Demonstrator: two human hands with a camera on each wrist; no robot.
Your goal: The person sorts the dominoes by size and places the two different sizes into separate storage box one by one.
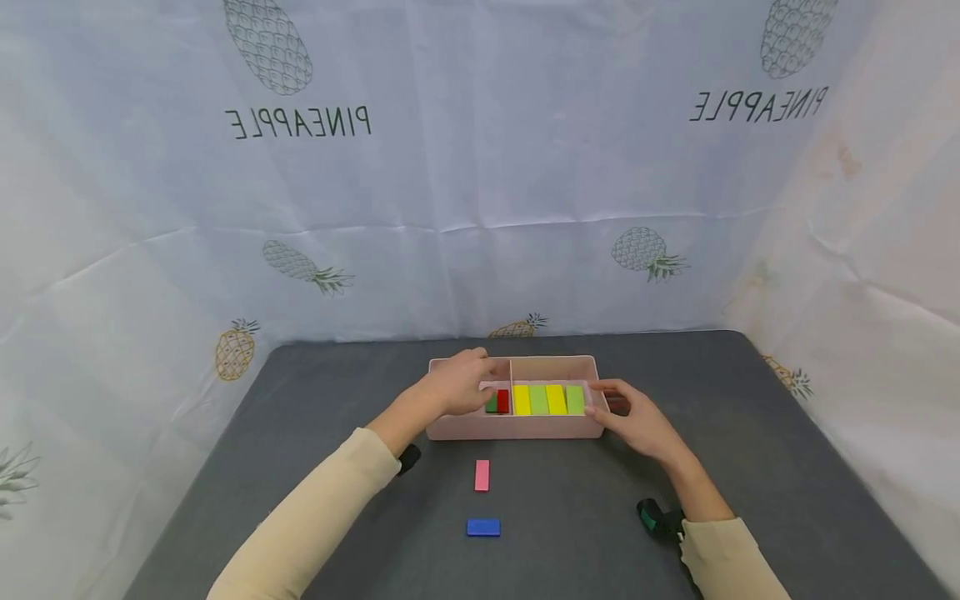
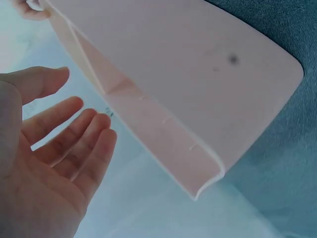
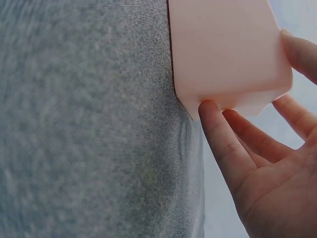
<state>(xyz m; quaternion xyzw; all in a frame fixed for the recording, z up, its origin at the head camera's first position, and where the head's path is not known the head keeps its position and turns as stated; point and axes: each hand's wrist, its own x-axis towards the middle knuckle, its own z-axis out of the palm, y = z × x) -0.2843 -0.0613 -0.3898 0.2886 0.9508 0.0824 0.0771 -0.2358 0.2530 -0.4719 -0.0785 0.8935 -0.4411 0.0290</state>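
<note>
A pink divided box (image 1: 517, 427) stands toward the back of the table. Over its left compartment hovers my left hand (image 1: 459, 385), fingers apart and nothing visible between them in the left wrist view. Beneath that hand, a dark green block (image 1: 491, 405) and a red block (image 1: 503, 402) lie beside the divider; the rest of this compartment is partly hidden. In the right compartment, several yellow blocks (image 1: 521, 400) and light green blocks (image 1: 574, 400) form a row. My right hand (image 1: 636, 421) holds the box's right end, thumb at the front corner and fingers against the end wall.
A pink block (image 1: 482, 476) lies on the dark grey table (image 1: 570, 517) in front of the box, with a blue block (image 1: 483, 527) nearer to me. Behind the table hangs a white pineapple-print cloth (image 1: 480, 183), with more cloth at both sides.
</note>
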